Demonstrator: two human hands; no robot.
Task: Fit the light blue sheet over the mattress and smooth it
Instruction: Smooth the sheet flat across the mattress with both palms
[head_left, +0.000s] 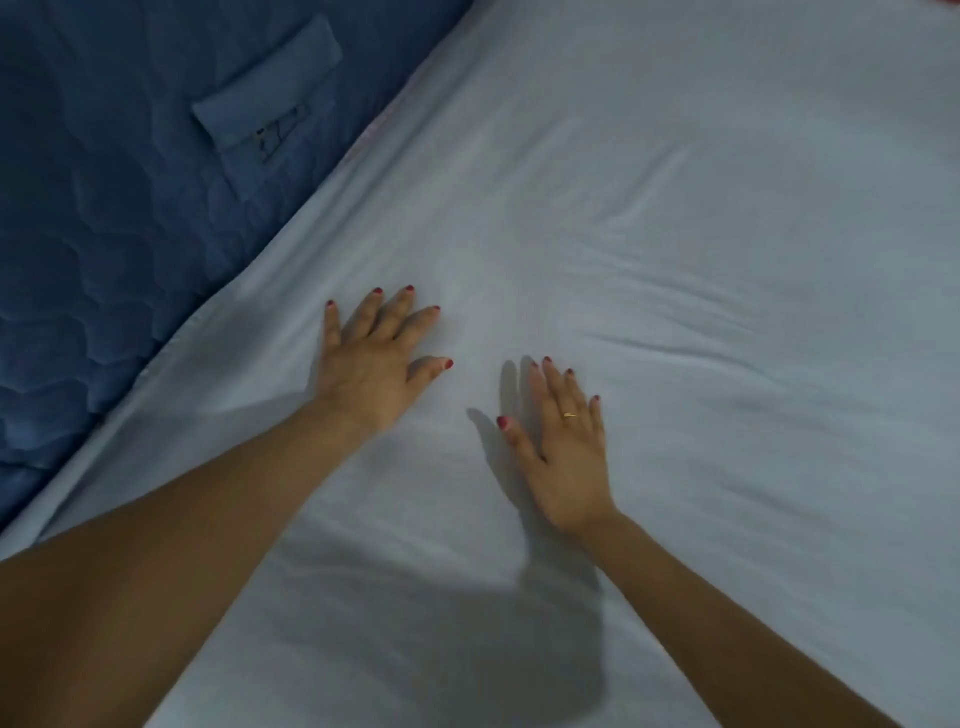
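Light blue sheet (649, 234), one: spread over the bed from near edge to far right, its left hem lying along the dark blue quilted mattress (104, 234), one.

Left hand (379, 358), one: flat on the sheet, fingers spread wide, holding nothing.

Right hand (566, 452), one, ring on one finger: just right of it, fingers straight; touching or hovering just above cannot be told.

Creases: several, fanning right and far.

Risk: hard pushes could drag the left hem off the mattress, which looks untucked; strokes toward each other could bunch fresh folds.
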